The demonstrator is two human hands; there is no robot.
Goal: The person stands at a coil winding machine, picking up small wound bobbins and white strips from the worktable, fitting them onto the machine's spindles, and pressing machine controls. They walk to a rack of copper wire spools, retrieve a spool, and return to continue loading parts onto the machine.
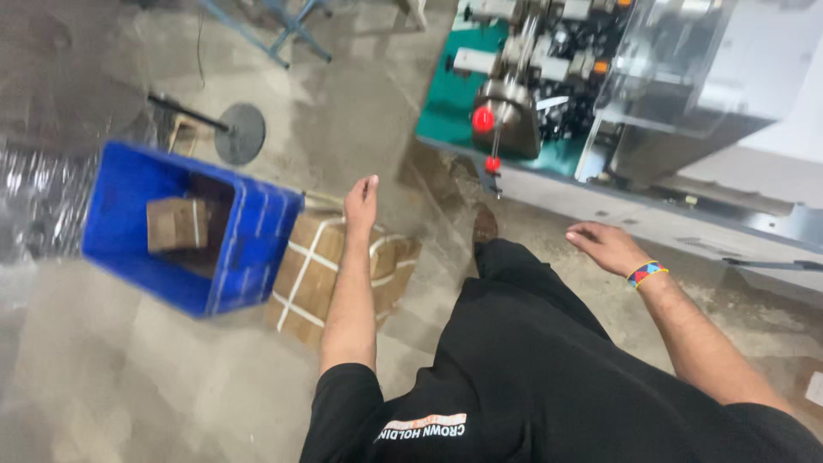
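My left hand [361, 204] is stretched forward over a strapped cardboard box [310, 273] on the floor, fingers held together and straight, holding nothing. My right hand [603, 245] hangs out to the right, palm down, fingers loosely spread and empty, with a coloured band at the wrist. It hovers near the grey base of a machine [669, 214]. I wear black clothes, and one foot [485, 225] shows ahead on the concrete floor.
A blue plastic crate [249, 249] with a small brown box [176, 223] inside stands left of the cardboard box. A machine with a green panel and red knobs [483, 119] fills the upper right. A round-based stand [239, 133] and blue metal legs lie further back.
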